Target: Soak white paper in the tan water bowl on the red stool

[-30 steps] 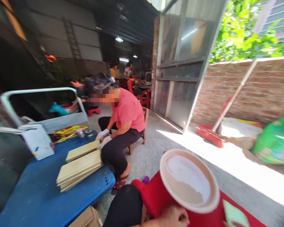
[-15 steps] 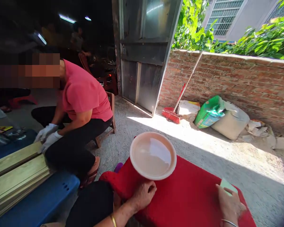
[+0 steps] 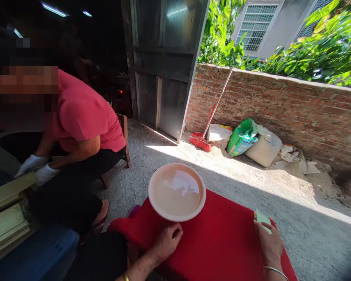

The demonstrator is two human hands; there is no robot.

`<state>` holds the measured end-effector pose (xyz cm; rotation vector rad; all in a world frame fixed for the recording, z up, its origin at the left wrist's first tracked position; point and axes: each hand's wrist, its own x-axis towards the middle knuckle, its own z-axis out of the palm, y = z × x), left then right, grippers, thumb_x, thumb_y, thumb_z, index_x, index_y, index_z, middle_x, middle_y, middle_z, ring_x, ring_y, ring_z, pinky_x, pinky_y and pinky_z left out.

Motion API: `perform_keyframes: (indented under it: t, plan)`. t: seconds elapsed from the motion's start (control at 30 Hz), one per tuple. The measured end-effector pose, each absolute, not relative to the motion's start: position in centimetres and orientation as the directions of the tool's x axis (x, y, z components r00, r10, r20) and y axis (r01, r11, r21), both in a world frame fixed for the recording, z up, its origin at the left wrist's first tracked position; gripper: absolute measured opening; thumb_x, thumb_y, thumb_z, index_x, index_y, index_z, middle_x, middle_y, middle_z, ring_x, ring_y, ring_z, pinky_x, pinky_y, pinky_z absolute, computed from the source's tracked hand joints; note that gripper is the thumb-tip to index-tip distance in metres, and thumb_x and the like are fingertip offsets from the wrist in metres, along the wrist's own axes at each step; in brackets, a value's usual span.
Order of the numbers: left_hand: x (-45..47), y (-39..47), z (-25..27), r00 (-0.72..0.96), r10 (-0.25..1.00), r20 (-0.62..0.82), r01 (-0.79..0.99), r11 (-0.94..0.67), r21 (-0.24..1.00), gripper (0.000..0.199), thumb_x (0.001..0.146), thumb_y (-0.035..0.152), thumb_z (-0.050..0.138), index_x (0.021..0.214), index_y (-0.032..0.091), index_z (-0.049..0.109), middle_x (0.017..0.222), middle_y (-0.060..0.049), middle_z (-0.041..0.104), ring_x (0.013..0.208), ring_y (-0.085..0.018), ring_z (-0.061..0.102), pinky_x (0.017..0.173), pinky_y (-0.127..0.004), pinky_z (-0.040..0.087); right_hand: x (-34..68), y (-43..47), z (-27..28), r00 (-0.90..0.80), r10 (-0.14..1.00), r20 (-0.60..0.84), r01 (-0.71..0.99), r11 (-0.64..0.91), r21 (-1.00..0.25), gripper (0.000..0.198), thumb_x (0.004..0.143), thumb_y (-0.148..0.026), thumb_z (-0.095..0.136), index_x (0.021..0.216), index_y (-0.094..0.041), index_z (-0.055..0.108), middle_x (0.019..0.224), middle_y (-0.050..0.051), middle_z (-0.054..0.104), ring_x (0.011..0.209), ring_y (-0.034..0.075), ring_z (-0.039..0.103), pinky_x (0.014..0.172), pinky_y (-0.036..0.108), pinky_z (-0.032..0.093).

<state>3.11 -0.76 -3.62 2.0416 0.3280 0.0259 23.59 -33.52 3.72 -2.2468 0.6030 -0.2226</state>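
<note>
Shallow round bowl of cloudy whitish liquid stands at the far left corner of the red surface, rim overhanging the far edge slightly. Left hand lies on the red surface just beside the bowl's near rim, fingers curled loosely, holding nothing. Right hand at the right edge, fingers pinched on a pale green card. Left of this, a co-worker in a pink shirt, white-gloved hands on stacked wooden slats. Red broom leans on the brick wall.
</note>
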Motion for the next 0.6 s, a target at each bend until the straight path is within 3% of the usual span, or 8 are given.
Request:
perform_keyframes:
  t: [0.07, 0.17, 0.3, 0.4, 0.47, 0.53, 0.6]
  plan:
    - [3.1, -0.8, -3.7, 0.964, 0.241, -0.117, 0.216, -0.443, 0.87, 0.018, 0.09, 0.025, 0.048, 0.084, 0.019, 0.064, 0.078, -0.001, 0.067, 0.076, -0.016, 0.059, 0.072, -0.025, 0.04, 23.9, -36.1, 4.6, 0.787, -0.616, -0.045, -0.464, -0.541, -0.702, 0.028, 0.06, -0.06, 0.056, 0.073, -0.036, 0.054, 0.074, 0.012, 0.052, 0.092, 0.046, 0.06, 0.068, 0.057, 0.044]
    - [3.1, -0.7, -3.4, 0.966, 0.24, -0.101, 0.202, -0.446, 0.872, 0.019, 0.09, 0.026, 0.046, 0.083, 0.019, 0.063, 0.077, 0.0, 0.066, 0.075, -0.016, 0.058, 0.072, -0.026, 0.04, 23.1, -34.5, 4.0, 0.805, -0.591, -0.037, -0.44, -0.555, -0.706, 0.027, 0.062, -0.056, 0.056, 0.077, -0.033, 0.058, 0.082, 0.014, 0.052, 0.093, 0.044, 0.06, 0.07, 0.056, 0.044]
    - [3.1, -0.4, -3.2, 0.968, 0.234, -0.09, 0.191, -0.458, 0.868, 0.02, 0.09, 0.027, 0.045, 0.081, 0.02, 0.061, 0.077, -0.001, 0.065, 0.076, -0.016, 0.058, 0.073, -0.026, 0.041, 20.3, -25.2, 1.2, 0.962, -0.272, 0.019, -0.163, -0.629, -0.76, 0.033, 0.063, -0.053, 0.059, 0.08, -0.026, 0.069, 0.088, 0.009, 0.054, 0.088, 0.035, 0.062, 0.077, 0.048, 0.048]
    - [3.2, -0.2, -3.6, 0.969, 0.237, -0.072, 0.18, -0.477, 0.86, 0.02, 0.09, 0.028, 0.045, 0.081, 0.02, 0.061, 0.077, -0.001, 0.066, 0.076, -0.017, 0.059, 0.074, -0.026, 0.042, 18.5, -19.6, 0.1, 0.999, 0.007, 0.054, 0.047, -0.589, -0.807, 0.029, 0.055, -0.048, 0.065, 0.073, -0.027, 0.073, 0.091, 0.003, 0.06, 0.085, 0.026, 0.064, 0.077, 0.037, 0.052]
    - [3.3, -0.2, -4.0, 0.969, 0.241, -0.054, 0.166, -0.477, 0.863, 0.021, 0.09, 0.029, 0.044, 0.083, 0.02, 0.062, 0.079, -0.002, 0.067, 0.077, -0.017, 0.06, 0.075, -0.027, 0.043, 18.2, -19.2, 0.2, 0.994, 0.087, 0.061, 0.099, -0.551, -0.829, 0.027, 0.051, -0.046, 0.067, 0.069, -0.028, 0.074, 0.088, 0.002, 0.065, 0.083, 0.024, 0.066, 0.076, 0.033, 0.052]
    - [3.3, -0.1, -4.4, 0.969, 0.24, -0.048, 0.16, -0.472, 0.867, 0.021, 0.09, 0.028, 0.044, 0.083, 0.02, 0.062, 0.08, -0.002, 0.068, 0.078, -0.018, 0.06, 0.075, -0.027, 0.043, 18.5, -22.0, 1.1, 0.997, 0.032, 0.064, 0.071, -0.547, -0.834, 0.033, 0.05, -0.05, 0.068, 0.071, -0.027, 0.074, 0.085, 0.003, 0.067, 0.083, 0.026, 0.067, 0.076, 0.034, 0.053]
    - [3.4, -0.2, -4.6, 0.971, 0.234, -0.054, 0.161, -0.469, 0.868, 0.021, 0.09, 0.028, 0.044, 0.083, 0.02, 0.062, 0.079, -0.002, 0.068, 0.077, -0.017, 0.06, 0.074, -0.027, 0.044, 19.0, -27.0, 2.1, 0.994, -0.094, 0.064, -0.001, -0.567, -0.824, 0.042, 0.051, -0.058, 0.066, 0.076, -0.025, 0.074, 0.08, 0.005, 0.068, 0.082, 0.03, 0.067, 0.075, 0.039, 0.053]
